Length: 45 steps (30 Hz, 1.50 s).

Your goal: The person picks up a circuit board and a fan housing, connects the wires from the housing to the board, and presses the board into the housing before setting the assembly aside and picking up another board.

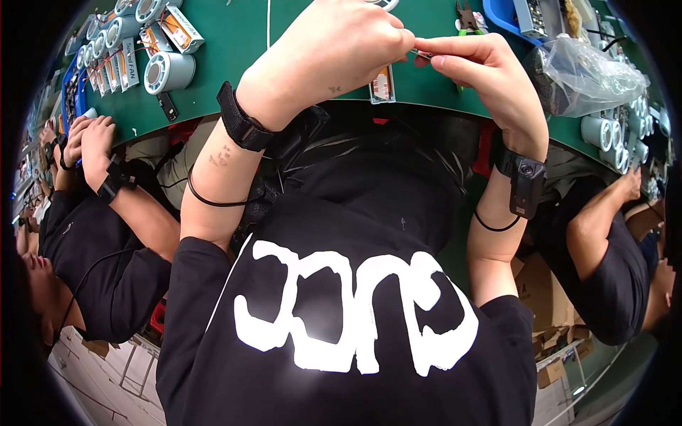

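My left hand (pixel 348 46) is closed in front of me over the table, back of the hand up, its fingertips mostly hidden. Close by, my right hand (pixel 497 78) pinches a small dark-red and silvery piece (pixel 423 54) between thumb and forefinger. The left hand's knuckles meet the right fingertip at this piece, too small to name. Beneath my left hand, a light-blue fan handle shell (pixel 383 96) with a white and orange label inside lies at the table edge, partly covered. Part of a round pale piece (pixel 383 3) shows beyond the left hand.
Green-handled pliers (pixel 467 18) lie beyond my right hand on the green table (pixel 227 64). Light-blue fan bodies (pixel 169 72) and a small black part (pixel 168 106) are at left. A blue bin (pixel 508 21) and clear plastic bag (pixel 590 74) stand right. Co-workers sit on both sides.
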Available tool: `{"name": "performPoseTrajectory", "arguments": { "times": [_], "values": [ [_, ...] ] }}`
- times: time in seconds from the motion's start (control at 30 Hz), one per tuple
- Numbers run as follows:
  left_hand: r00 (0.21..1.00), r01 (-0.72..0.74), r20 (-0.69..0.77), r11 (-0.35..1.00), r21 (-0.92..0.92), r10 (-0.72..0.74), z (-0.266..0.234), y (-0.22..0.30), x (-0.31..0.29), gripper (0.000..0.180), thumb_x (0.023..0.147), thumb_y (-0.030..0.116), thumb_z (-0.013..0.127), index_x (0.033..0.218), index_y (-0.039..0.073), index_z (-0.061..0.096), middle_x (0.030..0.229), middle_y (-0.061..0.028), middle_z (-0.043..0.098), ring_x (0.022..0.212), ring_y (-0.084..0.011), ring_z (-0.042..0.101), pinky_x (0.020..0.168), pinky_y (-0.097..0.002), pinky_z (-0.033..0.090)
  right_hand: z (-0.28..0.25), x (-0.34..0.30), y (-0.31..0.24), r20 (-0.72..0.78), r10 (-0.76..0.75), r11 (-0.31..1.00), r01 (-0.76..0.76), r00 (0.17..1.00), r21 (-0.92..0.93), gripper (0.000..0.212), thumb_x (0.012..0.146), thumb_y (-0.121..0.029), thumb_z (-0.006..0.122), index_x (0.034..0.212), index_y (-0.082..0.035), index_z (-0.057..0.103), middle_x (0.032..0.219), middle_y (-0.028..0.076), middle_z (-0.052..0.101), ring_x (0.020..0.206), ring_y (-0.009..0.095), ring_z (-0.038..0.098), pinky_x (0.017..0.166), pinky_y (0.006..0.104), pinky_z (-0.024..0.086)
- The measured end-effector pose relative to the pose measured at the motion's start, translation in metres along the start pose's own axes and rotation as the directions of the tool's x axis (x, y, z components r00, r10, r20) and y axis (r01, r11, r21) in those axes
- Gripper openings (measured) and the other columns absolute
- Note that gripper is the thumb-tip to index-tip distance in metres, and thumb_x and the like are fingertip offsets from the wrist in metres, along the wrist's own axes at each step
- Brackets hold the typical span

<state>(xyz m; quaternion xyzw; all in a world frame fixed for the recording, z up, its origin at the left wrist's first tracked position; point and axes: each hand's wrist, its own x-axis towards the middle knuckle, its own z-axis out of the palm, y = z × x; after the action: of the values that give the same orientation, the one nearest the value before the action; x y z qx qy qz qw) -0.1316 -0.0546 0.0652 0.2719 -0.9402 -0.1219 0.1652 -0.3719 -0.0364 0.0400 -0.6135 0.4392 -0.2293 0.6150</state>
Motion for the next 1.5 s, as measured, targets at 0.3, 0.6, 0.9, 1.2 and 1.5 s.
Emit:
{"name": "performPoseTrajectory", "arguments": {
  "times": [0.3,0.6,0.9,1.2,1.5],
  "values": [
    [0.964,0.083,-0.252,0.996,-0.022,-0.085,0.019,-0.001,-0.017,0.017,0.080,0.018,0.080,0.095,0.011,0.074,0.075,-0.0026,0.065,0.070,-0.0231,0.065,0.061,-0.0339,0.051,0.002,0.006,0.015,0.042,-0.049,0.957,0.035,0.998,0.287,0.033,0.097,-0.007,0.060,0.128,0.002,0.069,0.103,0.008,0.075,0.069,0.002,0.046,0.060,0.0178,0.036],
    [0.969,0.056,-0.238,0.998,-0.026,-0.060,0.021,-0.004,-0.015,0.016,0.076,0.016,0.083,0.090,0.011,0.076,0.072,-0.0011,0.066,0.066,-0.0221,0.061,0.062,-0.0331,0.050,-0.003,0.004,0.010,0.060,-0.036,0.987,0.026,0.998,0.160,0.034,0.095,-0.007,0.061,0.127,0.001,0.069,0.103,0.007,0.075,0.070,0.001,0.046,0.060,0.0178,0.036],
    [0.987,0.020,-0.157,0.995,-0.093,-0.035,0.002,0.006,-0.009,0.017,0.077,0.011,0.072,0.067,0.007,0.058,0.062,-0.0085,0.059,0.063,-0.0279,0.063,0.062,-0.0370,0.049,-0.004,0.006,0.008,0.109,-0.063,0.997,0.057,0.992,0.053,0.033,0.094,-0.009,0.064,0.125,-0.001,0.072,0.101,0.003,0.075,0.072,0.001,0.049,0.063,0.0177,0.037],
    [0.951,0.086,-0.297,0.996,-0.026,-0.090,0.018,-0.009,-0.029,0.017,0.074,0.011,0.084,0.090,0.010,0.077,0.072,-0.0005,0.066,0.063,-0.0187,0.059,0.058,-0.0303,0.047,0.022,0.002,0.017,0.013,-0.063,0.935,0.054,0.998,0.351,0.040,0.097,-0.008,0.059,0.135,0.004,0.062,0.108,0.011,0.074,0.077,0.003,0.052,0.064,0.0164,0.038],
    [0.878,0.070,-0.432,0.948,-0.312,-0.207,0.037,-0.011,-0.036,0.024,0.071,0.003,0.087,0.093,0.003,0.077,0.071,-0.0047,0.064,0.058,-0.0149,0.055,0.048,-0.0260,0.041,0.052,-0.014,0.007,-0.185,0.038,0.948,0.024,0.982,0.318,0.051,0.097,-0.015,0.058,0.141,0.011,0.051,0.113,0.018,0.071,0.079,0.005,0.055,0.063,0.0166,0.039]
  ]
}}
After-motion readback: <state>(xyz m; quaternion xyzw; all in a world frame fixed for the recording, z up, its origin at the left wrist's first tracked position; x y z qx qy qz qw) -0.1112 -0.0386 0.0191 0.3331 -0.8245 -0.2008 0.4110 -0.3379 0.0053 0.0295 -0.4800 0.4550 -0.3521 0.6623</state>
